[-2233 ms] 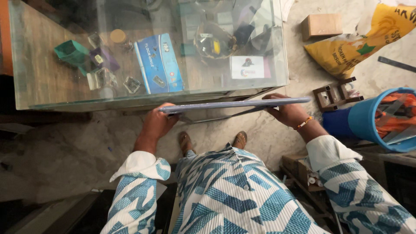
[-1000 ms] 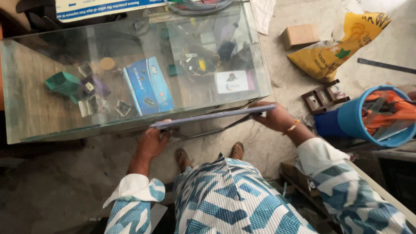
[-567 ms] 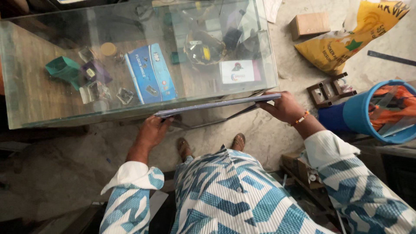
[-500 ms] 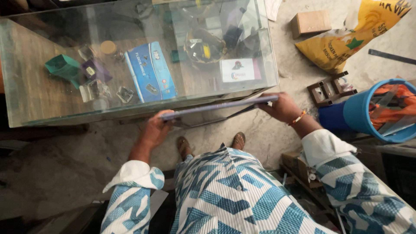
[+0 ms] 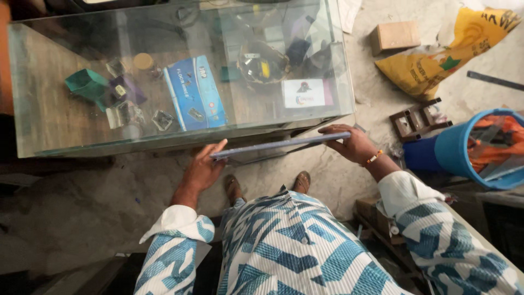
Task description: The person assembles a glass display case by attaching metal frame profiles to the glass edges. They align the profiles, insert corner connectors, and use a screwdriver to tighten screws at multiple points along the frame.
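Observation:
I hold a flat glass pane [image 5: 281,145] edge-on between both hands, just in front of a glass tank [image 5: 180,131] standing on the floor. My left hand [image 5: 202,170] grips the pane's left end, fingers along its edge. My right hand [image 5: 352,143], with an orange bracelet at the wrist, grips the right end. The pane lies roughly level, slightly higher on the right, close to the tank's near wall. Inside the tank lie a blue box [image 5: 195,99], a green box [image 5: 85,84], a white card [image 5: 305,93] and several small items.
A yellow sack [image 5: 442,57] and a cardboard box [image 5: 396,35] lie on the concrete floor at the upper right. A blue bucket [image 5: 464,147] with orange material stands at the right, dark metal brackets [image 5: 415,120] beside it. My sandalled feet [image 5: 267,184] are below the pane.
The pane has stayed gripped in both hands in front of the tank. Its tilt shifted slightly and the view moved a little; the hands keep their hold at each end.

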